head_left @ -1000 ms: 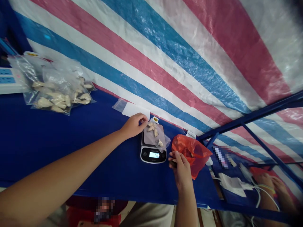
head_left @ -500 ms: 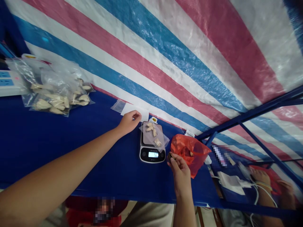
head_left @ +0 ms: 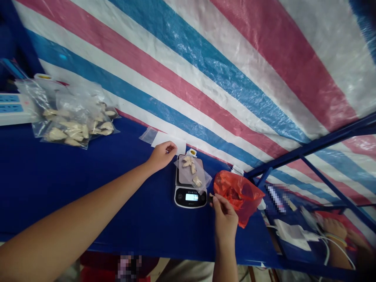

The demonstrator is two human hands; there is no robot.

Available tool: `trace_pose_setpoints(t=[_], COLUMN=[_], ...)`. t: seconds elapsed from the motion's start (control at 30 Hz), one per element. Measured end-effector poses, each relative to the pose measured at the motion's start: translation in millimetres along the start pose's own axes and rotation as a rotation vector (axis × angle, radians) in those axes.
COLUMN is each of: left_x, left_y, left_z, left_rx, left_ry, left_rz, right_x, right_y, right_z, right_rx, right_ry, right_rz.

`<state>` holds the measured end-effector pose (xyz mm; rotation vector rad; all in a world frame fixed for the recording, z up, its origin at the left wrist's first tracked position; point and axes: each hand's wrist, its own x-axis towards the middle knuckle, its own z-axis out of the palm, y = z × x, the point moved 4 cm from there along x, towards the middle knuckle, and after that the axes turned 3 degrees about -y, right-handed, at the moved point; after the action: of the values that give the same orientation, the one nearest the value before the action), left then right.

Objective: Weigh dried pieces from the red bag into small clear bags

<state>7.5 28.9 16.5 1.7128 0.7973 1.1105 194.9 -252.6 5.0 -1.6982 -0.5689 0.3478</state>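
1. My left hand (head_left: 161,156) rests on the blue table (head_left: 88,188), fingers curled together at the edge of the clear bag (head_left: 194,172) on the scale (head_left: 190,184). I cannot tell if it grips the bag.
2. The bag lies flat on the scale plate with pale pieces (head_left: 191,169) inside, so they get weighed.
3. My right hand (head_left: 225,217) sits just beside the scale, fingers pinched on a small dark bit, close to the red bag (head_left: 239,196).
4. Filled bags (head_left: 73,121) lie far left.
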Motion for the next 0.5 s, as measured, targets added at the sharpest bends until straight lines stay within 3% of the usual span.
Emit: trace_pose_setpoints(t=[0.3, 0.5], left_x=[0, -4], left_y=[0, 8], left_z=[0.2, 3.0], left_rx=[-0.002, -0.005], left_ry=[-0.012, -0.067], left_rz=[0.006, 0.023], right_x=[-6, -2], right_y=[-10, -11], right_z=[-1, -1], right_rx=[0.12, 0.065], right_ry=[0.068, 0.044], right_rz=[0.073, 0.057])
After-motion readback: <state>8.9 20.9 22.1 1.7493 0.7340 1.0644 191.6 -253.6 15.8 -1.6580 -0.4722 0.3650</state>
